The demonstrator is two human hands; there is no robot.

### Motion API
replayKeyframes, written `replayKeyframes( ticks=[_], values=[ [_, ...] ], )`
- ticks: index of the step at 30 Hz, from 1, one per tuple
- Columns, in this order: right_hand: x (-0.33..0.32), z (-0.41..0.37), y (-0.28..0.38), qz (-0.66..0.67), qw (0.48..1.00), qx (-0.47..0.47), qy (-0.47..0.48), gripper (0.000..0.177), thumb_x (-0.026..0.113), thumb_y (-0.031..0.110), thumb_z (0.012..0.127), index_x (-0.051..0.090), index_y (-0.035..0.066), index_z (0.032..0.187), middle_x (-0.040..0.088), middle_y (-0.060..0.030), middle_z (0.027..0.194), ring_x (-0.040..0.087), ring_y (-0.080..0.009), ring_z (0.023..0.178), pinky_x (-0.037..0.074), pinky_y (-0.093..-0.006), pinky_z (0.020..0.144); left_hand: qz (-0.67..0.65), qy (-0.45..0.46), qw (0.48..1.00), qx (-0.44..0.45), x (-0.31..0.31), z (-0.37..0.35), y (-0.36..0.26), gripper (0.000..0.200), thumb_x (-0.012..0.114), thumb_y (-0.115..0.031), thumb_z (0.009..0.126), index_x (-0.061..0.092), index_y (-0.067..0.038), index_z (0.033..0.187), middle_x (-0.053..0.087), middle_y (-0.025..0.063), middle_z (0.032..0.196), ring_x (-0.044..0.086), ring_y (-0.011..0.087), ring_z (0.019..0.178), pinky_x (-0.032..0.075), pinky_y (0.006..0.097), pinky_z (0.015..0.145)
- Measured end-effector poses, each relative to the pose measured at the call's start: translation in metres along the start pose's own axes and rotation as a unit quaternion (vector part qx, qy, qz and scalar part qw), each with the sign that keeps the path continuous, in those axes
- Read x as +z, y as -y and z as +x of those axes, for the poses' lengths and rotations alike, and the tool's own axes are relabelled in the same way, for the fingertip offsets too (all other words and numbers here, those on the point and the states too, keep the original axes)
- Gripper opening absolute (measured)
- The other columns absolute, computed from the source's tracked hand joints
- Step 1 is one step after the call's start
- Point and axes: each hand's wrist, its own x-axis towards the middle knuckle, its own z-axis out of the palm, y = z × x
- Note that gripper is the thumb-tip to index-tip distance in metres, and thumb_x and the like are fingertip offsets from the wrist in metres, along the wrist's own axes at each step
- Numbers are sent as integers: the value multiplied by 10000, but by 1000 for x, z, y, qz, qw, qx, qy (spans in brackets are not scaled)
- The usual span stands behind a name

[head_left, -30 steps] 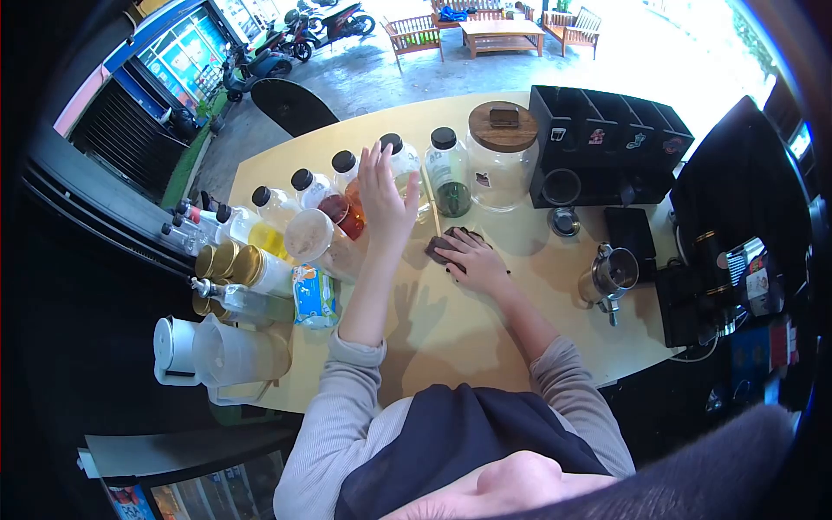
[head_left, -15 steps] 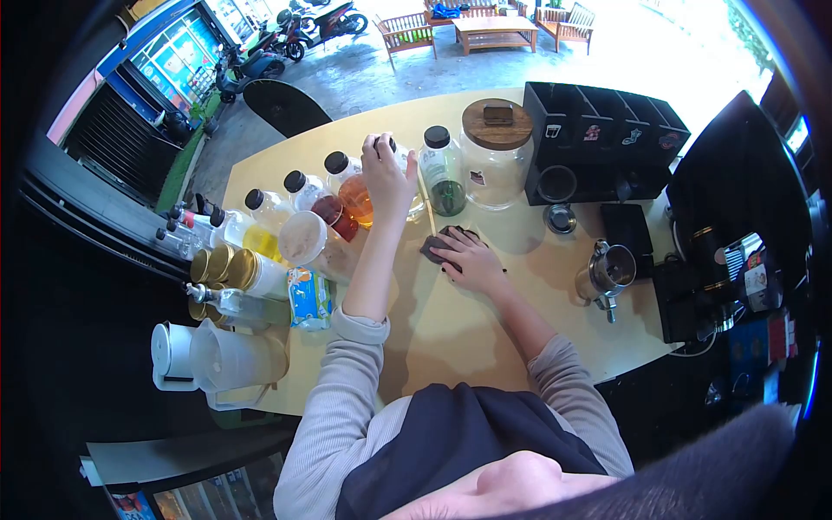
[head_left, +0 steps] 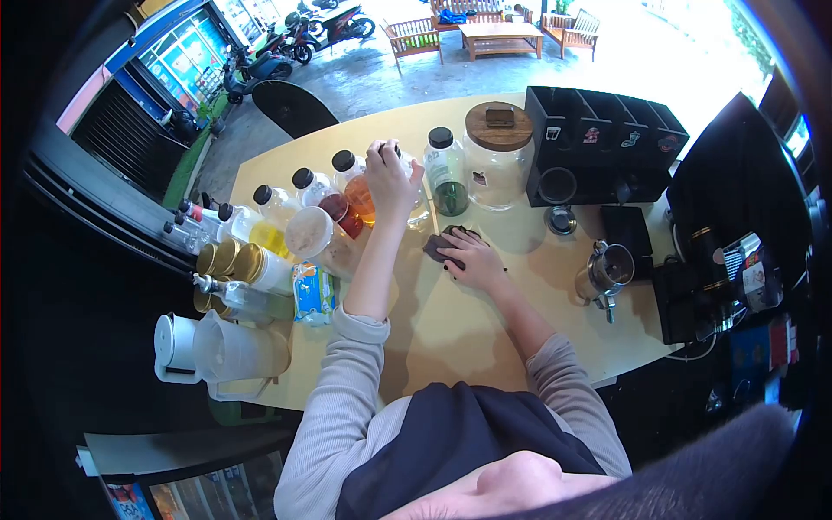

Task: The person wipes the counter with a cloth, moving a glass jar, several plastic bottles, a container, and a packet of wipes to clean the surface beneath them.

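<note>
My left hand (head_left: 393,184) is wrapped over the black cap of a clear bottle (head_left: 418,208), which stands upright in the row and is mostly hidden behind the hand. Fingers spread, my right hand (head_left: 472,262) presses a dark cloth (head_left: 440,250) flat on the light wooden table (head_left: 442,334). Just right of the left hand stands a bottle of green liquid (head_left: 450,184). On its other side is a bottle of orange liquid (head_left: 357,195), with a red one (head_left: 336,208) and a yellow one (head_left: 270,236) farther left.
A wood-lidded glass jar (head_left: 497,169) and a black compartment box (head_left: 598,143) stand at the back. To the right is a metal grinder (head_left: 607,270). Gold-lidded jars (head_left: 260,267), a wipes packet (head_left: 313,293) and plastic pitchers (head_left: 234,347) stand at the left.
The view has shifted slightly, so the table's left side appears farther right and the back row a little lower. Both hands keep the same holds on the bottle and cloth.
</note>
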Motion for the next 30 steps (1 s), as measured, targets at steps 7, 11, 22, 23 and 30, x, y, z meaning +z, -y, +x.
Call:
replayKeyframes(
  ticks=[7, 11, 22, 23, 30],
  values=[
    [3, 1, 0, 11, 999, -3, -33, 299, 670, 287, 856, 761, 202, 1128, 620, -43, 1381, 511, -291, 1354, 398, -445, 1145, 2, 5, 1000, 11, -22, -14, -6, 525, 704, -191, 782, 508, -4, 1231, 501, 242, 1201, 536, 415, 1113, 471, 504, 904],
    [2, 1, 1, 12, 1000, -2, -29, 298, 674, 283, 850, 763, 204, 1123, 619, -47, 1382, 514, -293, 1350, 398, -446, 1145, -14, 13, 1000, 4, -41, -24, -13, 534, 713, -181, 775, 503, -11, 1236, 500, 244, 1197, 532, 419, 1116, 466, 508, 915],
    [6, 2, -1, 2, 999, -7, -46, 293, 693, 245, 834, 767, 185, 1112, 627, -44, 1375, 527, -298, 1341, 411, -443, 1137, -37, 32, 999, 5, -82, -48, -15, 544, 734, -166, 761, 493, -20, 1226, 501, 223, 1180, 536, 406, 1102, 477, 506, 909],
    [5, 1, 0, 0, 999, -5, -46, 293, 693, 245, 834, 767, 185, 1112, 627, -44, 1375, 527, -298, 1341, 411, -443, 1137, -40, 32, 999, 5, -86, -50, -16, 544, 734, -166, 761, 493, -20, 1226, 501, 223, 1180, 536, 406, 1102, 477, 506, 909],
    [0, 3, 5, 0, 999, 4, -40, 292, 686, 243, 840, 762, 191, 1116, 626, -39, 1378, 526, -287, 1342, 409, -429, 1139, -35, 36, 999, 2, -116, -70, -17, 552, 730, -170, 749, 493, -26, 1226, 501, 207, 1185, 536, 383, 1108, 479, 486, 905]
  ],
)
